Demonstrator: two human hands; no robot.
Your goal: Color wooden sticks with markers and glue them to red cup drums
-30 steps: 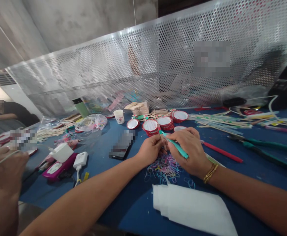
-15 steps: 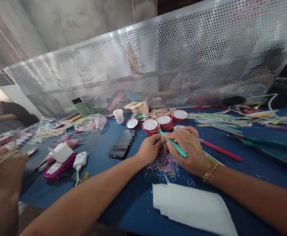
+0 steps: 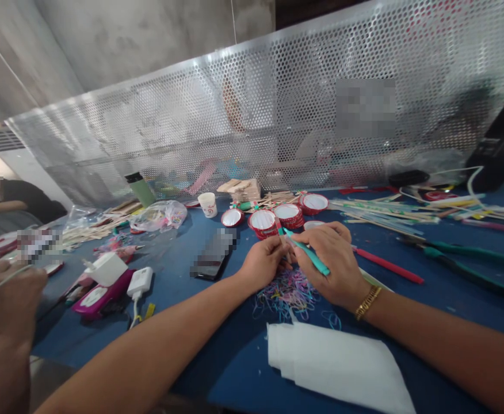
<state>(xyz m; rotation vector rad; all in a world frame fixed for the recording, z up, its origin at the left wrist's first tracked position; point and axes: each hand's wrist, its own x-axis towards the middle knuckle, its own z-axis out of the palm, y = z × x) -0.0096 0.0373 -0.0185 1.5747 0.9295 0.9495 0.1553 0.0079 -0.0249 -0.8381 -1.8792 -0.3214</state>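
Observation:
My right hand (image 3: 327,261), with a gold bracelet at its wrist, is closed around a teal pen (image 3: 315,259). The pen's tip points up and left, close beside a thin stick (image 3: 279,226) with a green band. That stick stands upright in the pinched fingers of my left hand (image 3: 264,261), which partly hide it. Below both hands lies a tangle of thin coloured loops (image 3: 293,293), pink, purple and blue. Stacked red-rimmed round lids or tins (image 3: 263,221) with pale tops sit just beyond my fingers.
A phone (image 3: 214,253) lies left of my hands, and white cloth or paper (image 3: 333,362) in front. To the right are a red pen (image 3: 388,265) and green-handled pliers (image 3: 472,264). A paper cup (image 3: 207,204) stands behind. Another person's hand (image 3: 8,310) is at far left.
The teal pen's tip has shifted slightly right of the stick, and more of the stick's green band shows. My left hand has hardly moved.

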